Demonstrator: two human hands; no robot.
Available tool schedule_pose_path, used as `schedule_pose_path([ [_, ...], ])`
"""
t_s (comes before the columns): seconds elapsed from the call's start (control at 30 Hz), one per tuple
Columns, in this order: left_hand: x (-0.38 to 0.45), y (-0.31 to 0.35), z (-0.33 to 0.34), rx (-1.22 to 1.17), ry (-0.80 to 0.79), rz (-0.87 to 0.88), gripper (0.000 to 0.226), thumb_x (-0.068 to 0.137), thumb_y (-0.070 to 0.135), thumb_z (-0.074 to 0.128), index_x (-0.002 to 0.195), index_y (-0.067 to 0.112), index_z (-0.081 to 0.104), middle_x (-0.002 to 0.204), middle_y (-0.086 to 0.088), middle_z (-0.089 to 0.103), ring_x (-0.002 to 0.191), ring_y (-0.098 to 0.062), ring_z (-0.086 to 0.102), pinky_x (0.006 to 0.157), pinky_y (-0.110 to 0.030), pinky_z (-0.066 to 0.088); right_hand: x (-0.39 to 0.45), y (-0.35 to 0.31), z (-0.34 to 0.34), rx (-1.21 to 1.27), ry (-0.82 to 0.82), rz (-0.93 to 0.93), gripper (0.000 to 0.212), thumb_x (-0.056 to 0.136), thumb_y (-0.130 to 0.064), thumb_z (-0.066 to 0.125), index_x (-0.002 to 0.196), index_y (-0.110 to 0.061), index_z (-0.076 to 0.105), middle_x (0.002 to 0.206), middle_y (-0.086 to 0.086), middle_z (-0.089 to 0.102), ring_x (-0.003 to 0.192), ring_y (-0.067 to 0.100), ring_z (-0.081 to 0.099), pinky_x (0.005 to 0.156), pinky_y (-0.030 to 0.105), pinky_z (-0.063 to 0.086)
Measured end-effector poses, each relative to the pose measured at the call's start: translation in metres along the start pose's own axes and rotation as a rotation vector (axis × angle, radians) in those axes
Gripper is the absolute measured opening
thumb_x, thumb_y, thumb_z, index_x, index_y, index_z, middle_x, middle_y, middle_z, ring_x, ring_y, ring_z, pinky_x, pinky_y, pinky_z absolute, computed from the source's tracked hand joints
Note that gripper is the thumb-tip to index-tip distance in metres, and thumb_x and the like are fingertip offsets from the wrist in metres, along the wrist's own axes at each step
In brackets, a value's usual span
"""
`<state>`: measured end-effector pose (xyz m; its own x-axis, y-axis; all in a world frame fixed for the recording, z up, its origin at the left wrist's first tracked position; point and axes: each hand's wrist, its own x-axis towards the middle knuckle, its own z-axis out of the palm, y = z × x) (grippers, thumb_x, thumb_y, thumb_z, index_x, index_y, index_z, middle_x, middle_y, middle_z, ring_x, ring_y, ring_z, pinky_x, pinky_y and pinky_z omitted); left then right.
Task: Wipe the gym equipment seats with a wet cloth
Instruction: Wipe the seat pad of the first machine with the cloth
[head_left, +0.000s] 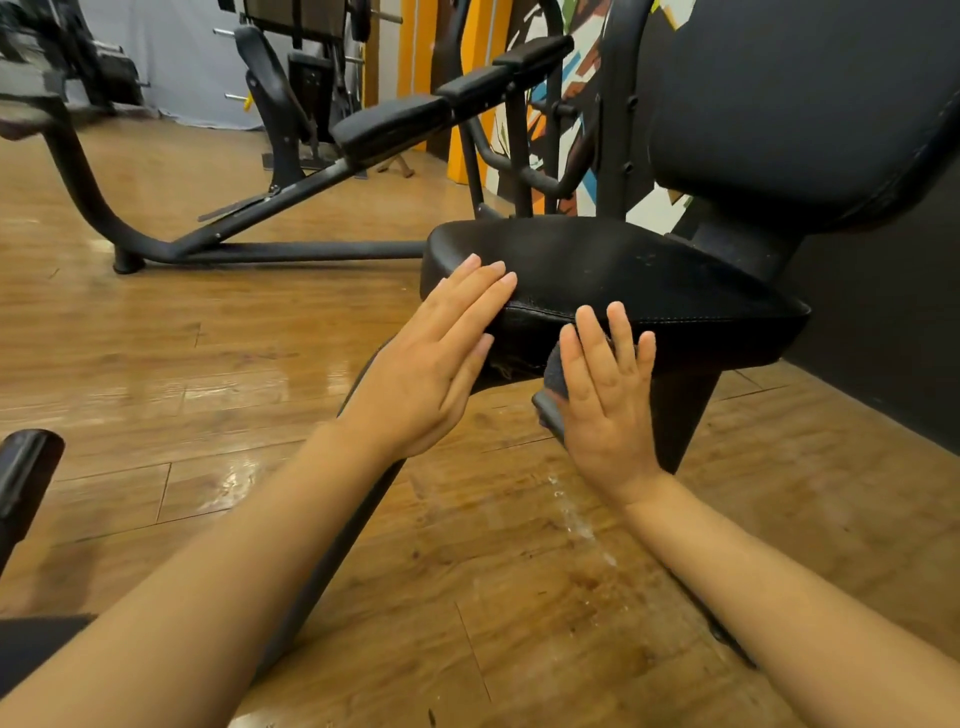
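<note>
Black vinyl is what you're working on: the seat sits at about 12 o'clock from both hands, its long axis running from 9 to 3 o'clock across your view, its front edge facing you. Your right hand is the one on the job, fingers straight and spread, pressing the grey cloth flat against the seat's front side wall, fingertips pointing toward 12. Your left hand lies released, fingers straight, resting on the seat's near left corner to steady it. The unwiped side wall stretches away toward 3 o'clock, so the right hand is better placed to sweep along that axis.
</note>
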<state>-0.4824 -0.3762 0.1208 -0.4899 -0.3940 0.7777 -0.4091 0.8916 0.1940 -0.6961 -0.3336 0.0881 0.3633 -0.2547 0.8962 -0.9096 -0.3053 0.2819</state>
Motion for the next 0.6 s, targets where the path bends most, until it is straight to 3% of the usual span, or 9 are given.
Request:
schedule_pose_path([
  [0.07,0.001,-0.002,0.0,-0.018,0.009,0.001,0.05,0.107,0.022,0.03,0.154,0.008,0.028,0.161,-0.006,0.026,0.153,-0.016,0.011,0.124,-0.042,0.019,0.009,-0.021,0.007,0.034,0.045,0.031,0.07,0.103,-0.006,0.055,0.157,-0.011,0.011,0.166,-0.002,0.002,0.153,0.025,-0.003,0.124,0.046,0.0],
  [0.13,0.002,-0.003,0.001,-0.037,0.019,-0.003,0.049,0.107,0.021,0.031,0.154,0.008,0.028,0.161,-0.006,0.025,0.153,-0.015,0.011,0.124,-0.042,0.019,0.022,-0.038,0.012,0.05,0.098,0.074,0.052,0.104,-0.005,0.053,0.15,-0.003,0.028,0.16,0.003,0.023,0.153,0.026,0.002,0.124,0.046,0.007],
  [0.23,0.001,-0.002,0.002,-0.055,0.019,-0.013,0.049,0.107,0.021,0.031,0.154,0.008,0.029,0.161,-0.006,0.026,0.153,-0.016,0.012,0.124,-0.041,0.018,0.026,-0.045,0.009,0.086,0.084,0.121,0.054,0.098,0.002,0.061,0.145,-0.003,0.035,0.151,0.012,0.034,0.151,0.027,0.01,0.124,0.045,0.012],
  [0.37,0.0,0.0,0.002,-0.078,0.033,-0.035,0.049,0.107,0.022,0.03,0.153,0.008,0.03,0.161,-0.005,0.027,0.153,-0.017,0.013,0.124,-0.041,0.017,0.018,-0.039,-0.007,0.2,0.013,0.21,0.059,0.093,0.008,0.061,0.144,-0.005,0.035,0.155,0.013,0.028,0.151,0.023,0.013,0.125,0.041,0.009],
  [0.5,0.001,0.002,0.001,-0.099,0.031,-0.048,0.049,0.107,0.024,0.029,0.153,0.01,0.03,0.161,-0.003,0.026,0.153,-0.014,0.012,0.124,-0.036,0.016,0.019,-0.041,-0.004,0.299,0.024,0.25,0.067,0.087,0.02,0.057,0.144,-0.006,0.033,0.158,0.0,0.019,0.152,0.017,0.007,0.125,0.042,0.007],
  [0.6,0.0,0.002,-0.001,-0.123,0.027,-0.045,0.048,0.107,0.023,0.029,0.153,0.009,0.032,0.159,0.0,0.026,0.152,-0.013,0.013,0.124,-0.032,0.016,0.017,-0.036,-0.007,0.347,0.026,0.249,0.07,0.083,0.027,0.051,0.144,-0.004,0.034,0.157,0.011,0.023,0.15,0.024,0.016,0.124,0.044,0.012],
])
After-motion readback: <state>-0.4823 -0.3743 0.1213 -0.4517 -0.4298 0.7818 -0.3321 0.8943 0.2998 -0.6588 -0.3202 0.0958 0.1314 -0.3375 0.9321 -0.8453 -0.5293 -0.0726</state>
